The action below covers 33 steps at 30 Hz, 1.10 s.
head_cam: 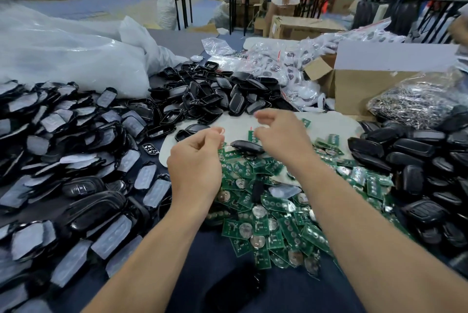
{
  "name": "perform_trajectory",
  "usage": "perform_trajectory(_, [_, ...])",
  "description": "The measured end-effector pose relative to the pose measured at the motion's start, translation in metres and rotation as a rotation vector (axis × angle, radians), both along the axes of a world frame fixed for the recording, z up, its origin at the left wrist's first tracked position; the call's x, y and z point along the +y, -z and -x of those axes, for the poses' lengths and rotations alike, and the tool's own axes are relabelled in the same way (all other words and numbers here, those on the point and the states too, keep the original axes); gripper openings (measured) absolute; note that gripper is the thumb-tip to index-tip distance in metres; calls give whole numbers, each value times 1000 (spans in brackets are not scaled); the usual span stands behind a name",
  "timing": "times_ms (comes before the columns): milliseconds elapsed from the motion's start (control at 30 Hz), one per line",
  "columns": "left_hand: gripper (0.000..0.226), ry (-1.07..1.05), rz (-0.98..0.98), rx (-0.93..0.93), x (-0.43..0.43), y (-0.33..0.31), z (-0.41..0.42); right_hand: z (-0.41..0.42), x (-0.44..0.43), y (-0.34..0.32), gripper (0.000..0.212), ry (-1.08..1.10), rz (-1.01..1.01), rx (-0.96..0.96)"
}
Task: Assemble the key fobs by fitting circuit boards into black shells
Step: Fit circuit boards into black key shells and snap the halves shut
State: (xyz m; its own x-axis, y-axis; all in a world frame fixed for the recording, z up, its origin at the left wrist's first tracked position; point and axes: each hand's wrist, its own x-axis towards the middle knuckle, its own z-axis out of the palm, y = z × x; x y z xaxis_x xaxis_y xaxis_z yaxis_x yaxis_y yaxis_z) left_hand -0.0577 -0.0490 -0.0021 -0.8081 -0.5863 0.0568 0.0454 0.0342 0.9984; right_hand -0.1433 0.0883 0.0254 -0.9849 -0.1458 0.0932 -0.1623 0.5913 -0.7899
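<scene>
Fitting a board cleanly likely means lifting one from the heap of green circuit boards and squaring it to the black shell, which lies on that heap between the worker's hands, before pressing evenly. The left hand curls fingers to thumb; any pinch is too blurred to tell. The right hand hovers, thumb and forefinger apart, empty.

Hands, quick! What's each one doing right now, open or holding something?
Left hand: fingers curled, pinching a small clear bit.
Right hand: fingers curled, too blurry to tell.
</scene>
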Motion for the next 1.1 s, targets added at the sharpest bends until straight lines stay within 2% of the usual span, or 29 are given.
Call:
perform_trajectory(67, [17,-26,95,-5,-3,2,0,32,-21,3,58,-46,-237,48])
perform_trajectory(200, [18,-27,180,-31,-7,5,1,85,-42,17,56,-96,-622,83])
perform_trajectory(267, [19,-16,204,-43,-8,6,2,96,-44,24,48,-80,-740,114])
perform_trajectory(400, [19,16,212,-72,-10,7,5,88,-44,27,30,-103,-913,355])
perform_trajectory(467, [20,37,239,-99,-9,7,6,69,-39,23,24,-158,-965,412])
perform_trajectory(533, [21,42,302,-119,-8,5,4,46,-31,18,20,-170,-912,433])
perform_trajectory(567, [23,47,331,-127,-8,4,3,34,-26,16,25,-151,-840,464])
perform_trajectory(667, [36,147,392,-104,-3,2,-2,-11,-9,9,45,117,-256,496])
perform_trajectory(733, [46,289,420,-30,2,1,-6,-41,0,10,45,233,-20,407])
perform_trajectory(767, [42,378,404,17,7,-1,-7,-55,3,11,45,231,41,328])
perform_trajectory(833, [30,562,223,103,18,-5,-10,-74,6,14,47,199,245,153])
perform_trajectory(900, [31,727,-89,109,23,-7,-12,-87,11,13,48,123,483,-26])
perform_trajectory(933, [32,796,-193,105,24,-6,-12,-90,14,13,49,85,506,-61])
perform_trajectory(1000, [30,809,-208,120,24,-3,-12,-92,21,15,49,61,320,10])
perform_trajectory(1067, [27,665,-188,112,23,-2,-12,-86,31,21,44,180,92,163])
perform_trajectory(1100, [27,574,-181,84,21,-3,-10,-83,36,22,36,236,47,210])
